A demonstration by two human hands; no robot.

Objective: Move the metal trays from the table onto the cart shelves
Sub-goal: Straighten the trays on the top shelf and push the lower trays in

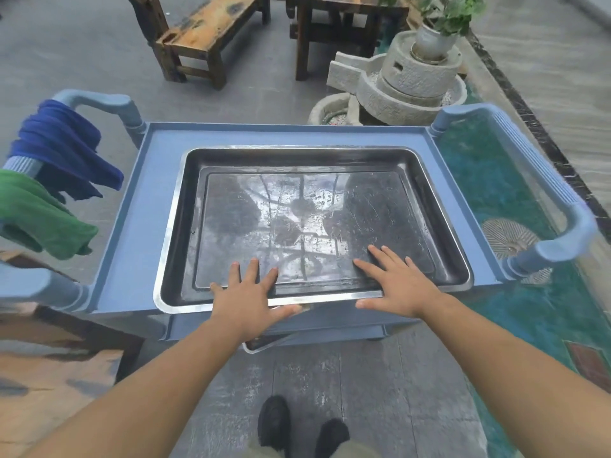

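A large shiny metal tray (pixel 310 160) lies flat on the top shelf of a blue plastic cart (pixel 132 209). My left hand (pixel 251 302) rests over the tray's near rim, fingers spread into the tray and thumb along the rim. My right hand (pixel 396 285) lies palm down over the same near rim further right, fingers apart on the tray floor. Neither hand grips anything. The corner of a second metal tray (pixel 261 345) sticks out from a lower shelf below my left wrist.
Blue cloth (pixel 62 143) and green cloth (pixel 36 216) hang on the cart's left handle. A wooden table edge (pixel 49 368) is at lower left. A wooden bench (pixel 205 34), a stone mill with a plant (pixel 410 74) and a teal pond (pixel 515 226) lie beyond and to the right.
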